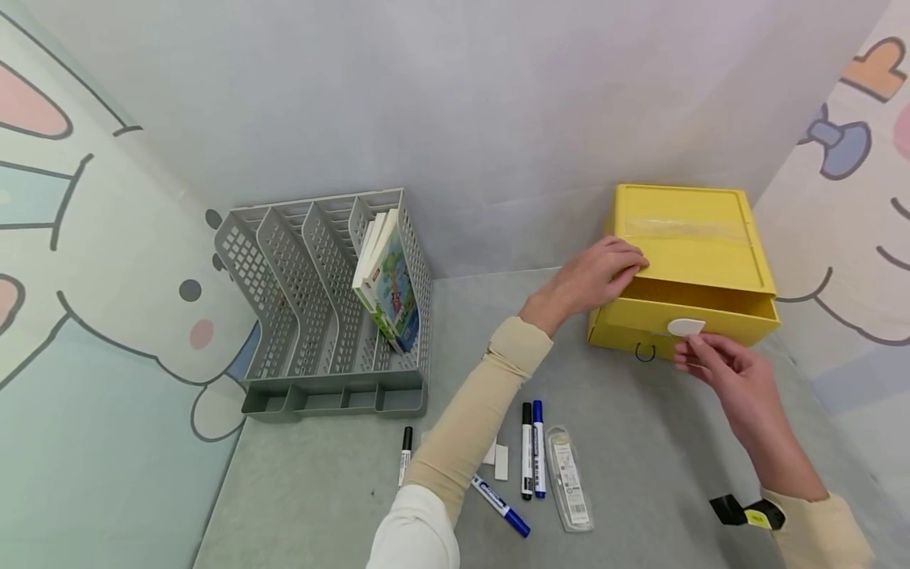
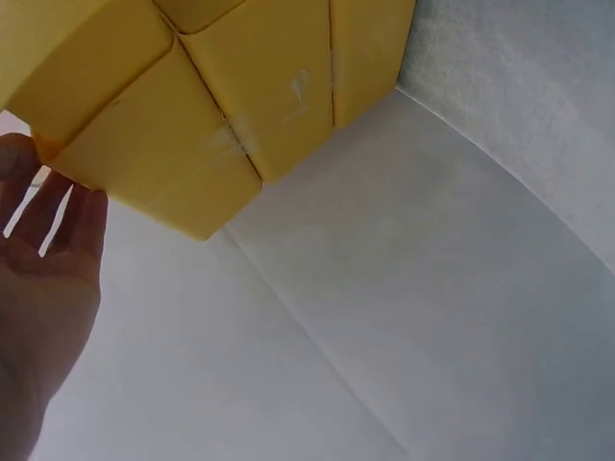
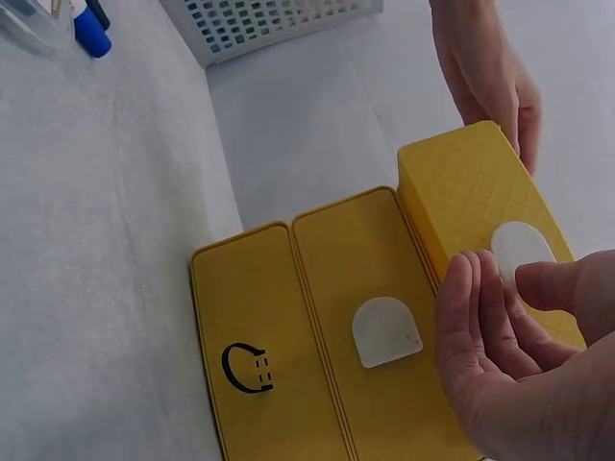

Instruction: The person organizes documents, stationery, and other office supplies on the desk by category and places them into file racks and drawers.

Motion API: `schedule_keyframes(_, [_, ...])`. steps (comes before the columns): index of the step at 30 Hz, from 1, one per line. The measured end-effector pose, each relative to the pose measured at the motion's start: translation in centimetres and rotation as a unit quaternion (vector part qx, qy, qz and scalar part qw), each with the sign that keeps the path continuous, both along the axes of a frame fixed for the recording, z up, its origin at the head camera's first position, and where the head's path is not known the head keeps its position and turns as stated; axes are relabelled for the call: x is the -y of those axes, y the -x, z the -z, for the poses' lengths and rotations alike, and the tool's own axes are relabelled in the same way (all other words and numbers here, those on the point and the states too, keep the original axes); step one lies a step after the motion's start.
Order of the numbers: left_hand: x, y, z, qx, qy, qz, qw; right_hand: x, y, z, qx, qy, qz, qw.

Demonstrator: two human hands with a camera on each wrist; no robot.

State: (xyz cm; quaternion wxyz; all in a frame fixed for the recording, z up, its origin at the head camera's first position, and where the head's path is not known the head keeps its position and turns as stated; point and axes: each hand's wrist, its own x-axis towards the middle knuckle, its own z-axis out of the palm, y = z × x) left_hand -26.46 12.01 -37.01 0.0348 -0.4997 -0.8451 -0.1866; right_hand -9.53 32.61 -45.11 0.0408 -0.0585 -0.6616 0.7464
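Note:
A yellow drawer box (image 1: 697,249) stands at the back right, its top drawer (image 1: 739,322) pulled partly out. My right hand (image 1: 735,383) pinches the white tab (image 3: 520,248) on that drawer's front between thumb and fingers. At the box's upper left front edge rests my left hand (image 1: 593,276); its fairly straight fingers (image 2: 88,226) touch the yellow edge. Beneath, in the right wrist view, a second drawer front with a white tab (image 3: 386,331) and a lower one with a black ring handle (image 3: 247,369) are closed. Little of the drawer's inside shows.
Left of the box stands a grey file rack (image 1: 323,300) holding several books (image 1: 391,276). On the table in front lie several markers (image 1: 538,450), small white blocks (image 1: 501,462) and a clear plastic case (image 1: 570,482). My left forearm partly covers this group. A wall rises behind.

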Motion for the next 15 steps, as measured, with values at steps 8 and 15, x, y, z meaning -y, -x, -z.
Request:
schedule_keyframes(8, [-0.2,-0.4,-0.2,-0.017,0.037,-0.012,0.9991,-0.1,-1.6,0.2,-0.011,-0.001,-0.014,1.0])
schedule_keyframes(15, [-0.3,-0.4,-0.2,-0.043,0.05,-0.002,0.9978,0.0,-3.3,0.4,-0.011,-0.013,-0.025,1.0])
